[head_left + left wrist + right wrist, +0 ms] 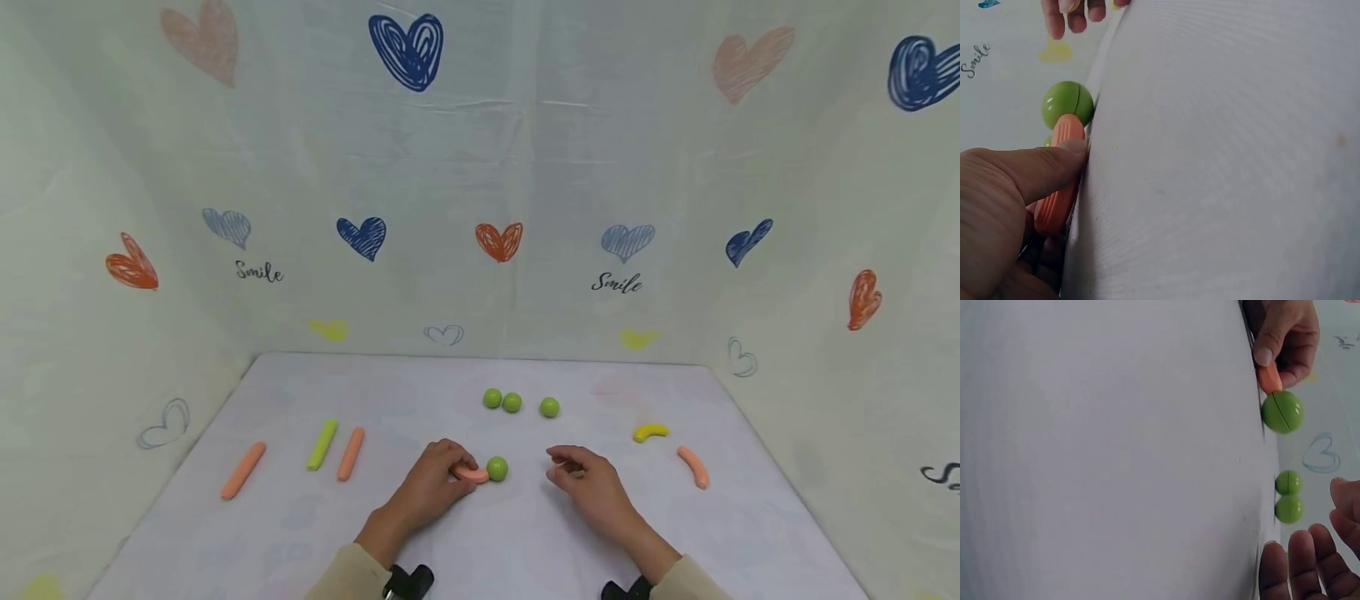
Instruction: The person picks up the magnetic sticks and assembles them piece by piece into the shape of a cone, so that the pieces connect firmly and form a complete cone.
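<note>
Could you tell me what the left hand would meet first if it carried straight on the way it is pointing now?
Most likely the round green plastic ball: the left hand pinches a short orange ridged stick whose tip already appears to touch it.

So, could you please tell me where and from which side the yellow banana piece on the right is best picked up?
Pinch the yellow banana piece across its middle, coming from above with the right hand. It lies flat and curved with its ends pointing down toward the person, apart from the orange stick, so its sides are free.
</note>
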A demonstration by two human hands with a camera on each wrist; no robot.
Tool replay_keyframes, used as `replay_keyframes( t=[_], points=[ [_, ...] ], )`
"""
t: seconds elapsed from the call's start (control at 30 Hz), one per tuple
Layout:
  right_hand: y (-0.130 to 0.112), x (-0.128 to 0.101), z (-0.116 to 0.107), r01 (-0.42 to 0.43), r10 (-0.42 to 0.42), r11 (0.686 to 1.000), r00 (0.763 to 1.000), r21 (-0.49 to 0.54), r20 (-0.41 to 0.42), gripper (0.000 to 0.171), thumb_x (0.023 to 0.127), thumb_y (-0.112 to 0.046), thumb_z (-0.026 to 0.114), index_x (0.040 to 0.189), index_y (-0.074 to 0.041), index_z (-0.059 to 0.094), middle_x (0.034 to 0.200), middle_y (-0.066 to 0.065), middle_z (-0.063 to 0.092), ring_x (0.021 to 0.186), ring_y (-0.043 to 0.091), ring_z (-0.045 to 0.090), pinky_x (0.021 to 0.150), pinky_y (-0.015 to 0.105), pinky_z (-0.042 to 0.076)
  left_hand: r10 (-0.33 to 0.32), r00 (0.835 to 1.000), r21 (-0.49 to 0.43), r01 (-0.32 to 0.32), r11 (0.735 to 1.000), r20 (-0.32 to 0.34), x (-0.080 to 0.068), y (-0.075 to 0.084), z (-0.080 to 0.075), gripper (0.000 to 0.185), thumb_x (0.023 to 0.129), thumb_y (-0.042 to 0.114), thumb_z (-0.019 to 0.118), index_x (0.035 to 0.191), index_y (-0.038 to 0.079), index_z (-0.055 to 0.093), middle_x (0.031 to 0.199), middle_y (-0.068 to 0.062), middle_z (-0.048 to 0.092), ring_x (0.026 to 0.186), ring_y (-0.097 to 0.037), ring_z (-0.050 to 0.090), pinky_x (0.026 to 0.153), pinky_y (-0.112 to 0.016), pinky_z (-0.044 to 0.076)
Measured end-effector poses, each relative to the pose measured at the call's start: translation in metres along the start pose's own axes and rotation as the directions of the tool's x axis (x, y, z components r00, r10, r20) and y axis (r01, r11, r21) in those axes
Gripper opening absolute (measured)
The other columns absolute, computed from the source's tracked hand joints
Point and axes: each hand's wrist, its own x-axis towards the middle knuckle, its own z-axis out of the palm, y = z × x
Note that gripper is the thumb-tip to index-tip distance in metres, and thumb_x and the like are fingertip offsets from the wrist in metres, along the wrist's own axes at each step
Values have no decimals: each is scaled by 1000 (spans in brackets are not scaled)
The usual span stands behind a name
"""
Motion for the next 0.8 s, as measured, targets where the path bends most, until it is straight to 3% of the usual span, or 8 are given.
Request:
replay_keyframes(
  t=[0.2,0.33,0.57,0.67,0.8],
  points=[
    [12,3,-38,-4,7,999,996,40,-88,38,97,-10,75,135,-10,70,131,10,72,108,12,67,83,21,57,10,1000,-12,-10,1000,-2,-1,-1,0,15,91,16,84,103,18,74,107,8,63,99,-11,51,83,-28,48],
    [19,0,-70,15,-11,1000,990,26,-140,43,99,-16,76,140,-8,66,138,14,68,107,-3,64,86,15,54,0,1000,-10,0,1000,1,-1,-2,2,15,91,17,84,102,19,74,107,8,63,99,-11,51,83,-28,48],
    [43,-7,-122,-56,46,997,976,-44,-212,53,100,-29,75,146,-8,61,145,16,63,101,-20,53,81,8,49,-6,1000,-3,6,1000,-5,-1,0,1,14,92,20,83,103,20,74,108,9,62,101,-11,52,85,-29,49],
    [54,-12,-141,-89,72,994,964,-56,-256,56,100,-32,76,147,-7,60,136,10,69,96,-21,53,76,11,51,-3,1000,-8,2,1000,-9,-1,1,1,14,92,19,83,103,19,74,107,9,62,100,-11,52,85,-29,49],
    [71,-16,-162,-149,130,988,945,-42,-302,62,99,-38,76,149,-6,57,114,-20,69,92,-22,53,72,11,49,-4,1000,-11,4,1000,-9,-1,2,1,14,92,18,83,102,19,74,107,9,62,99,-10,51,84,-29,48]
  ],
)
